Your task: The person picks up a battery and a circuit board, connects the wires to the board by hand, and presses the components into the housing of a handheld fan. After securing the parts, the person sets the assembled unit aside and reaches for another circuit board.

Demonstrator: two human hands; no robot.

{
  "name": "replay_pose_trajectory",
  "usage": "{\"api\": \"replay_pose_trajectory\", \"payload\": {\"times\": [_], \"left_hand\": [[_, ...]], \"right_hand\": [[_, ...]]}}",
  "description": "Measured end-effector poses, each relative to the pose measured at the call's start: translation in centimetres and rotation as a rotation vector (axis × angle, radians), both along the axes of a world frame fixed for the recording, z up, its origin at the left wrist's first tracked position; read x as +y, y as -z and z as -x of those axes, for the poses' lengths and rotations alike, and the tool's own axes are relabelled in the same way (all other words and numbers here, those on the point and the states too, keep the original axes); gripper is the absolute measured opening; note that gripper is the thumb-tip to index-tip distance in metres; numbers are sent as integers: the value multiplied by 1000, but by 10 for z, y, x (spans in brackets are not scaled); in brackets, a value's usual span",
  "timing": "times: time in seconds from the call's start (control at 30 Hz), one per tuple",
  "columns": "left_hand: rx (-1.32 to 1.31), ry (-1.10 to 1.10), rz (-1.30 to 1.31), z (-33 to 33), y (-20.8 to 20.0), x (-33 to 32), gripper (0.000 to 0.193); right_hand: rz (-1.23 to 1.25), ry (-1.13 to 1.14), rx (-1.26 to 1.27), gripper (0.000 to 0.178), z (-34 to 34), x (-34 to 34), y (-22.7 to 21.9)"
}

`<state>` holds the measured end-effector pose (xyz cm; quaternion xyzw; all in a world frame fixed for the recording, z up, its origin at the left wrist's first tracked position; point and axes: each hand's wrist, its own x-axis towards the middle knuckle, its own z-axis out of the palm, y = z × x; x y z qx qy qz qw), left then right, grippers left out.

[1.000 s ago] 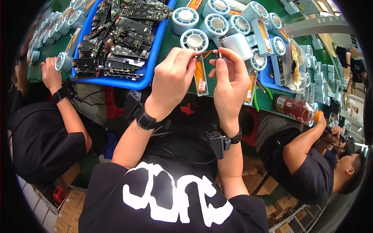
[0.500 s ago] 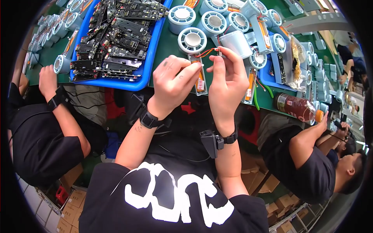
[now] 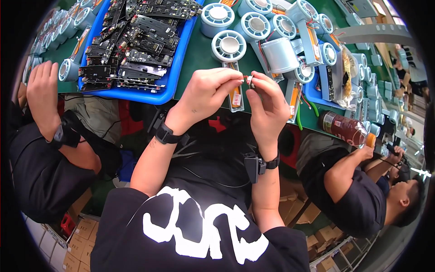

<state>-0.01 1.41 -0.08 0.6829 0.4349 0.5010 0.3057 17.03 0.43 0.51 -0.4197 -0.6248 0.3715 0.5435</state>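
My left hand (image 3: 205, 93) is closed in a pinch on thin red wires (image 3: 245, 77), over the table's near edge. Facing it, my right hand (image 3: 269, 102) pinches a small white connector (image 3: 249, 80) between thumb and forefinger. Fingertips of both hands nearly meet there. Just below them lies an open handle (image 3: 236, 99) with an orange battery inside, and a round pale-blue fan head (image 3: 229, 46) is at its far end. My fingers hide part of the wires and the handle.
A blue tray (image 3: 175, 68) piled with black circuit boards (image 3: 142, 43) stands at the left. More fan units (image 3: 280, 54) crowd the far right, near green-handled pliers (image 3: 299, 115) and a drink bottle (image 3: 342, 127). Co-workers sit on both sides; one hand (image 3: 43, 97) is raised at the left.
Both my hands have come closer together and slightly lower, with the wires and connector between the fingertips. The left co-worker's hand has lifted away from a fan unit.
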Motion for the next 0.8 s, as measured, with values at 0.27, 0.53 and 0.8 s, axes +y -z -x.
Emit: {"api": "replay_pose_trajectory", "payload": {"times": [0.27, 0.53, 0.8], "left_hand": [[-72, 145, 223, 13, -6, 4, 12], [25, 51, 180, 14, -7, 1, 13], [28, -108, -112, -1, 0, 2, 14]], "right_hand": [[-190, -32, -185, 25, -4, 11, 1], [-17, 3, -73, 23, 1, 9, 2], [17, 14, -23, 22, -2, 8, 3]]}}
